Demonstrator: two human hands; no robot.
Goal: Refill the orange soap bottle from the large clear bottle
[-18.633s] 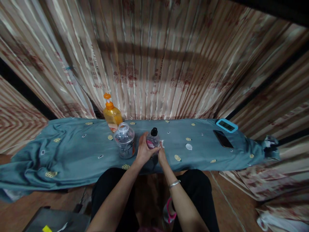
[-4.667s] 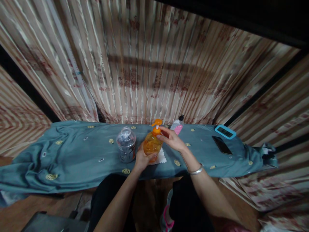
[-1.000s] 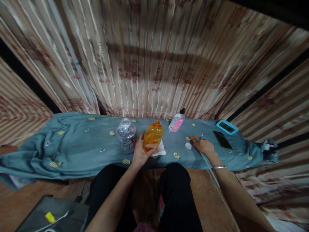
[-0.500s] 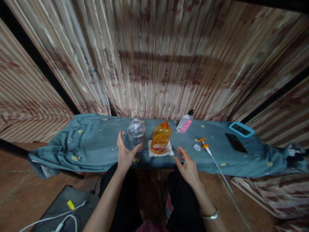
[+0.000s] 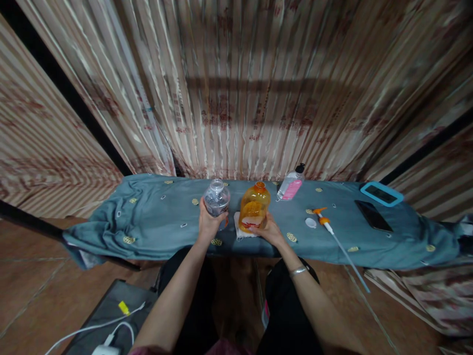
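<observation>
In the head view, my two hands are well apart from the curtain and close to each other, each clamped on a bottle of its own. My left hand (image 5: pixel 209 225) wraps the clear bottle (image 5: pixel 217 198), thumb in front, fingers round the 9 o'clock side; the bottle stands upright, its narrow neck pointing up. My right hand (image 5: pixel 270 230) grips the orange bottle (image 5: pixel 254 204) low on its 4 o'clock side, thumb across the label. That bottle is about upright with its mouth open, at 3 o'clock from the clear one, a narrow gap between them. Its base is at the white cloth (image 5: pixel 239 230); whether it rests there or is slightly lifted, I cannot tell.

From the orange bottle, the pink-labelled bottle (image 5: pixel 291 185) stands at 2 o'clock, black top leaning to 1 o'clock. At 3 o'clock lies the white disc (image 5: pixel 311 223), and just beyond it the orange pump (image 5: pixel 324 221), its tube (image 5: pixel 348 257) running to 5 o'clock past the near edge of the worktop (image 5: pixel 166 203). Farther out at 3 o'clock lies the phone (image 5: pixel 373 215), with the blue-framed display (image 5: pixel 382 194) near it, at 1 o'clock from it.

The worktop wears a teal cover printed with pineapples. The striped curtain (image 5: pixel 236 128) hangs at 12 o'clock. At 8 o'clock, low down, a dark box (image 5: pixel 99 310) carries white cable (image 5: pixel 96 326) and a yellow tag (image 5: pixel 123 308). A silver bangle (image 5: pixel 298 271) circles my right wrist.
</observation>
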